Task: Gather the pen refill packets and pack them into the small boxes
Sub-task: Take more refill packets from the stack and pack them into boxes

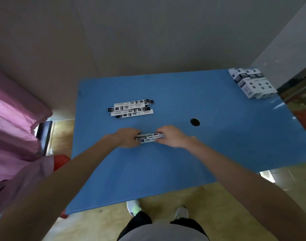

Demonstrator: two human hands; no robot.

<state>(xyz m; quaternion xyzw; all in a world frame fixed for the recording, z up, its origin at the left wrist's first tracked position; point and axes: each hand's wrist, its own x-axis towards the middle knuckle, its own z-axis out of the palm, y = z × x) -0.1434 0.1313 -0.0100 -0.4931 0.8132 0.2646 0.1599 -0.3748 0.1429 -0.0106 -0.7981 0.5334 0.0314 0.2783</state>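
Note:
A small bundle of pen refill packets [148, 137], white with black print, lies at the middle of the blue table [183, 153]. My left hand [128, 137] grips its left end and my right hand [172, 136] grips its right end. Behind them, to the left, several more refill packets [131, 108] lie loosely stacked on the table. A stack of small white and black boxes [252, 83] sits at the far right corner.
A round dark hole [195, 122] is in the tabletop, right of my hands. A pink cloth [13, 122] hangs at the left, and a red object [61, 161] shows beside the table's left edge. My feet stand below the near edge.

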